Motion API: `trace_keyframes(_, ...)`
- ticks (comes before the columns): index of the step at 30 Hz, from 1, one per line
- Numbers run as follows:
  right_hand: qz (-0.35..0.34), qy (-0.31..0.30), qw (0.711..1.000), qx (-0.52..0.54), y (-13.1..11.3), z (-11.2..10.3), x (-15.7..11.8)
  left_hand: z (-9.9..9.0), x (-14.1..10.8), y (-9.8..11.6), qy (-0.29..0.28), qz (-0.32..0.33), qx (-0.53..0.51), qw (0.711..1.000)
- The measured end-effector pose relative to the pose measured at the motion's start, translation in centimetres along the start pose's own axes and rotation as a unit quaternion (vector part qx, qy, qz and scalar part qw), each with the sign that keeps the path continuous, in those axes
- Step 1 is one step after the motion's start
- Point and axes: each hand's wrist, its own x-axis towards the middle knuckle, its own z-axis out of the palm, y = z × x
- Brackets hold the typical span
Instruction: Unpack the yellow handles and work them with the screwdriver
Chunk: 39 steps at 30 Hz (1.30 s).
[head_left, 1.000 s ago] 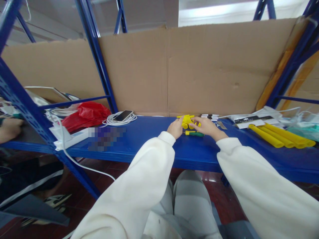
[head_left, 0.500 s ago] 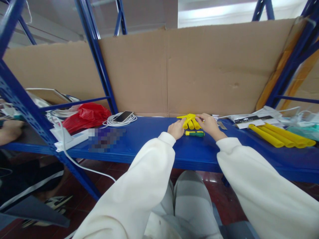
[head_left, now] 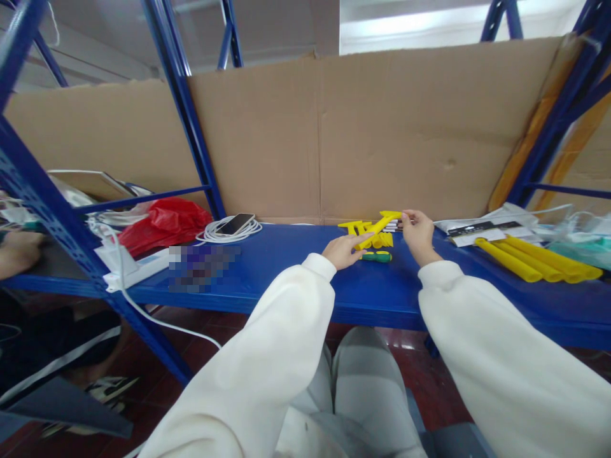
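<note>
Yellow T-shaped piece (head_left: 380, 224) held tilted above blue shelf (head_left: 286, 267), btw L hand (head_left: 341, 252) & R hand (head_left: 417, 232); crosspiece at upper R end. Nearest: grey-trousered legs (head_left: 367, 369), partly under shelf edge; white sleeves (head_left: 286, 324) stretched fwd. L hand: palm turned inward/down, lower end of piece pinched btw thumb & fingers. R hand: held slightly higher, wrist bent, fingers curled, tips at crosspiece end; firm grip vs. mere touch cannot be told. Green-&-yellow tool (head_left: 379, 256) laid on shelf by L fingertips, partly covered. Yellow tubes (head_left: 520, 262) set side by side, well to R; packets (head_left: 482, 235) w/ black-&-white labels behind them, print too small to be read. Yellow parts (head_left: 386, 240) grouped just behind tool, partly hidden by piece. Phone (head_left: 237, 223) rested on coiled white cable (head_left: 210, 234), well to L. Cardboard panel (head_left: 382, 127) stood along back.
</note>
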Motion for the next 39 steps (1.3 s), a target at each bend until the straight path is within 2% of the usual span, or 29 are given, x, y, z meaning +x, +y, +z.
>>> trace_keyframes(3, -0.002, 0.007, 1.0, 0.008, 0.3, 0.1, 0.2, 0.1, 0.1, -0.1, -0.007, 0.024, -0.009, 1.0)
trace_keyframes(7, -0.012, 0.008, 1.0, 0.011, 0.5, 0.1, 0.2, 0.2, 0.2, -0.3, -0.01, 0.025, -0.008, 1.0)
trace_keyframes(11, -0.027, 0.004, 0.999, 0.045, 0.3, 0.2, 0.1, 0.2, 0.3, -0.3, -0.016, 0.024, 0.009, 1.0)
trace_keyframes(15, -0.027, 0.0, 0.997, 0.076, 0.3, 0.4, 0.2, 0.1, 0.2, -0.1, -0.03, 0.048, 0.015, 0.998)
trace_keyframes(19, -0.053, -0.006, 0.985, 0.165, 0.7, 0.8, 0.4, 0.1, 0.3, -0.1, -0.037, 0.062, 0.021, 0.997)
trace_keyframes(23, -0.063, -0.053, 0.968, 0.235, 0.9, 1.0, 0.4, 0.2, 0.4, -0.2, -0.031, 0.054, 0.038, 0.997)
trace_keyframes(26, -0.051, -0.097, 0.965, 0.239, 0.6, 1.0, 0.1, 0.1, 0.4, 0.0, -0.02, 0.033, 0.047, 0.998)
trace_keyframes(30, -0.053, -0.151, 0.962, 0.222, 0.2, 1.2, -0.3, -0.4, 0.3, 0.5, -0.008, -0.027, 0.057, 0.998)
trace_keyframes(39, -0.08, -0.161, 0.971, 0.156, 0.2, 1.1, -0.7, -0.4, 0.6, -0.8, 0.002, -0.173, 0.06, 0.983)
